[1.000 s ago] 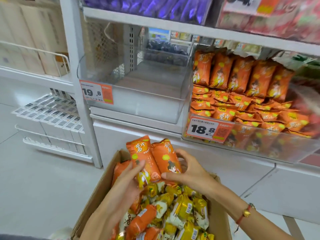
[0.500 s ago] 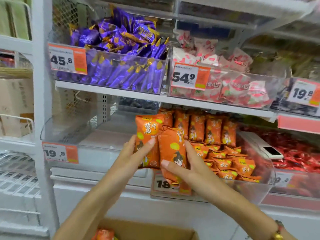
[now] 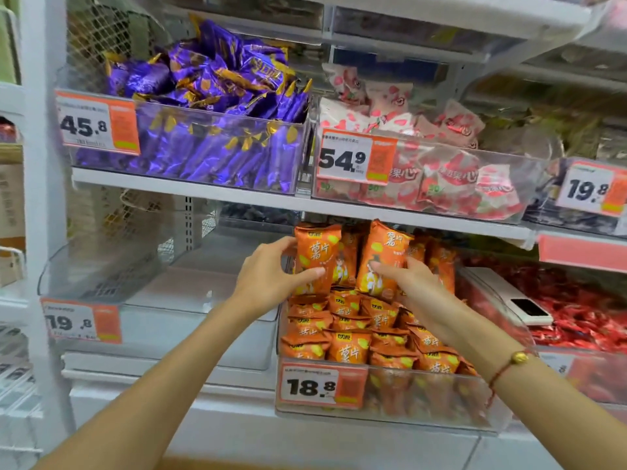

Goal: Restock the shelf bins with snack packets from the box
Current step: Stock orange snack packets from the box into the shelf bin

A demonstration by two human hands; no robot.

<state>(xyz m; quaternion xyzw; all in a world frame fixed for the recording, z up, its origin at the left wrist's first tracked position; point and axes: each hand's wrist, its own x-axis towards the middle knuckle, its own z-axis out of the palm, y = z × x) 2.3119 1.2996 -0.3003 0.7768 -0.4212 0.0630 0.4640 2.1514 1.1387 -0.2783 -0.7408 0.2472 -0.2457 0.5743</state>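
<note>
Head | shop shelf (image 3: 190,188) | left grip (image 3: 268,269), right grip (image 3: 407,276) each clasp orange packets (image 3: 317,256)

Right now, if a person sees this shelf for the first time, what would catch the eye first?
Probably the two orange snack packets held upright at the centre, the left hand on one and the right hand on the other, over the orange-packet bin tagged 18.8. Next, the heap of shiny purple packets in the upper left bin. The clear bin tagged 19.8, left of the hands, holds no packets.
</note>
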